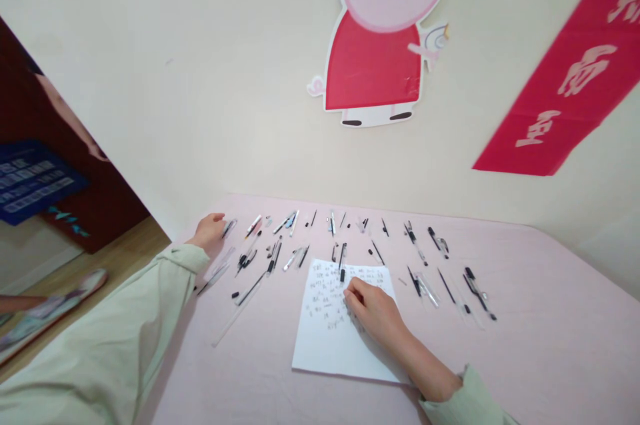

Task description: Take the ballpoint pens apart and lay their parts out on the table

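Note:
My left hand rests at the table's far left edge, its fingers loosely stretched beside some clear and dark pen parts. It does not appear to grip them. Over a white sheet of paper with handwritten lines lies my right hand, its fingertips pinched together. What they hold, if anything, is hidden. Just beyond those fingertips, a pen piece with a black end lies across the sheet's top edge.
Two rough rows of taken-apart pens, with black caps, refills and clear barrels, spread over the pink tablecloth. Behind stands a wall with a pig cutout and a red banner. Another person's foot shows at left.

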